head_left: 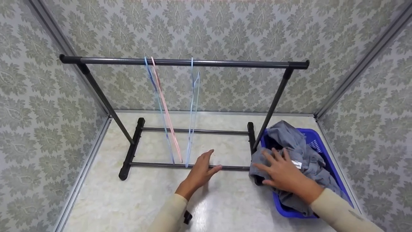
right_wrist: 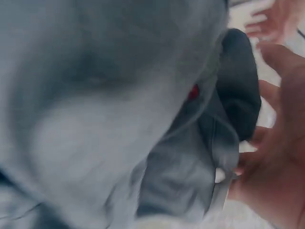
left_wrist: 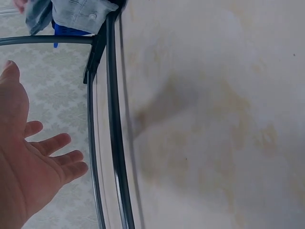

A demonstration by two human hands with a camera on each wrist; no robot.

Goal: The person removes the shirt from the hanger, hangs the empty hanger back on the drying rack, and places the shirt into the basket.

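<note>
My right hand (head_left: 283, 172) spreads its fingers over a crumpled grey garment (head_left: 317, 166) with a white tag. The garment is heaped in a blue plastic basket (head_left: 313, 137), and part hangs over the basket's left side. Up close in the right wrist view, the cloth (right_wrist: 105, 129) is blurred, with the fingers beside its edge. My left hand (head_left: 201, 169) holds nothing, its thumb apart from the other fingers, in front of the rack's lower front bar (head_left: 231, 168). In the left wrist view that hand (left_wrist: 38, 157) shows its palm, fingers loosely extended.
A black garment rack (head_left: 238, 64) stands ahead. On its top rail hang a blue hanger (head_left: 154, 80), a pink hanger (head_left: 165, 108) and light blue hanger wire (head_left: 190, 129). Patterned walls (head_left: 222, 29) enclose the pale floor (head_left: 106, 199); the basket sits close to the right wall.
</note>
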